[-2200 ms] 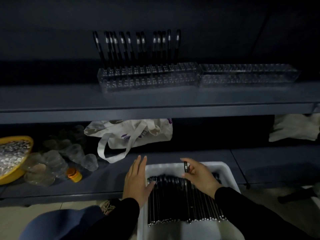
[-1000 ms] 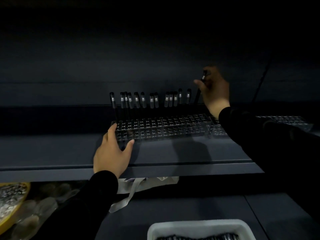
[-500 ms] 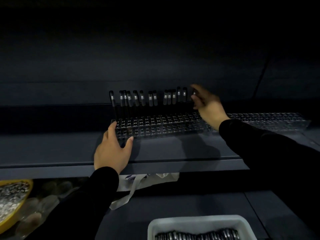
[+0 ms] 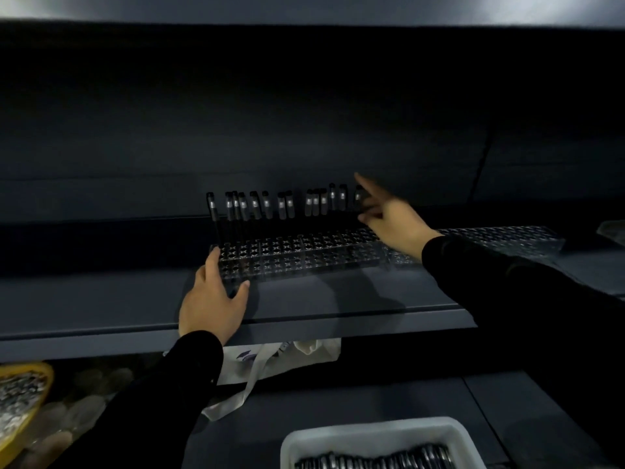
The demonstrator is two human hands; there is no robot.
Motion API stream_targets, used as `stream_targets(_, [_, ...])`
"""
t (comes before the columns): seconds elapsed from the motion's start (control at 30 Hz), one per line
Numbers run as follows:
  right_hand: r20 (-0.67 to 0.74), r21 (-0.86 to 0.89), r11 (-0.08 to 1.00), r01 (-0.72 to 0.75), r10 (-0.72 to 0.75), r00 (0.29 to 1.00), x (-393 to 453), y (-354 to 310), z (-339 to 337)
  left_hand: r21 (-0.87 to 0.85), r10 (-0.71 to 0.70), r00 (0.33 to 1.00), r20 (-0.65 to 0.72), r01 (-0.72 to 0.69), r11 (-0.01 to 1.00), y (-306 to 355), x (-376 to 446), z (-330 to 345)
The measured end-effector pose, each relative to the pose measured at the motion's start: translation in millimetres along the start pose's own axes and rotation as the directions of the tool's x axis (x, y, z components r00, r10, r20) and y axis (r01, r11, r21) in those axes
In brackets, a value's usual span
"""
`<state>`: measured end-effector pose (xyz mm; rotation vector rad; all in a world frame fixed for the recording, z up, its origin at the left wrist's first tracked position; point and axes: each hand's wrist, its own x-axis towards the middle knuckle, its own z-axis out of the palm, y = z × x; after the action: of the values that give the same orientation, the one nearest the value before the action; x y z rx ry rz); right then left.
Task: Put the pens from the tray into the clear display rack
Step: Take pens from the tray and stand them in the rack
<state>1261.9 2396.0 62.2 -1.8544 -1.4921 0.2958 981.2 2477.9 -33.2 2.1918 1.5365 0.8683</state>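
Observation:
A clear display rack stands on the dark upper shelf, with several black pens upright in its back row. My left hand rests against the rack's front left corner, thumb and fingers spread along it. My right hand hovers at the right end of the pen row, fingers loosely spread, right next to the last pen and holding nothing. At the bottom edge, a white tray holds several more black pens lying flat.
A second clear rack continues to the right on the same shelf. Below, a white cloth bag lies on the lower shelf, with a yellow bowl and clear cups at the far left.
My right hand carried a pen up from the tray, set it at the right end of the row and has let go. My left hand moved onto the rack's corner and stays there.

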Motion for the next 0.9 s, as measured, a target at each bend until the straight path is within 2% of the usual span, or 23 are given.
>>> stream_targets(0.07, [-0.015, -0.021, 1.0, 0.014, -0.015, 1.0, -20, -4, -8, 0.093, 0.069, 0.998, -0.012, -0.068, 0.993, -3, -7, 1])
stream_targets(0.17, [-0.044, 0.07, 0.998, 0.006, -0.003, 0.999, -62, -3, -11, 0.314, 0.324, 0.944, -0.057, -0.291, 0.904, -17, -40, 10])
stream_targets(0.27, [-0.057, 0.037, 0.998, 0.053, -0.051, 0.997, -121, 17, 13, 0.308, 0.488, 0.857, 0.163, -0.514, 0.8, -38, -100, 34])
stream_targets(0.33, [0.043, -0.088, 0.987, 0.134, -0.131, 0.991, -157, 32, 34, 0.209, 0.463, 0.819, 0.34, -0.546, 0.812, -48, -139, 56])
stream_targets(0.4, [0.225, -0.155, 0.97, 0.188, -0.15, 0.963, -185, 44, 55, 0.169, 0.313, 0.799, 0.513, -0.451, 0.876, -64, -164, 81])
stream_targets(0.47, [0.359, -0.171, 0.964, 0.203, -0.13, 0.924, -205, 60, 79, 0.189, 0.076, 0.734, 0.675, -0.271, 0.944, -74, -178, 102])
stream_targets(0.57, [0.44, -0.187, 0.979, 0.078, 0.012, 0.898, -233, 93, 120, 0.182, -0.078, 0.711, 0.699, -0.071, 0.981, -77, -191, 128])
stream_targets(0.67, [0.416, -0.176, 0.958, -0.227, 0.282, 0.865, -256, 133, 158, 0.207, -0.088, 0.739, 0.668, -0.071, 0.976, -75, -205, 144])
stream_targets(0.77, [0.427, -0.162, 0.862, -0.48, 0.5, 0.754, -273, 161, 184, 0.196, -0.077, 0.792, 0.605, -0.054, 0.979, -75, -217, 151])
stream_targets(0.83, [0.422, -0.139, 0.797, -0.588, 0.585, 0.693, -279, 173, 195, 0.198, -0.081, 0.814, 0.575, -0.042, 0.979, -79, -225, 155])
stream_targets(0.9, [0.398, -0.13, 0.755, -0.643, 0.633, 0.664, -279, 179, 205, 0.195, -0.098, 0.83, 0.549, -0.013, 0.981, -83, -231, 158])
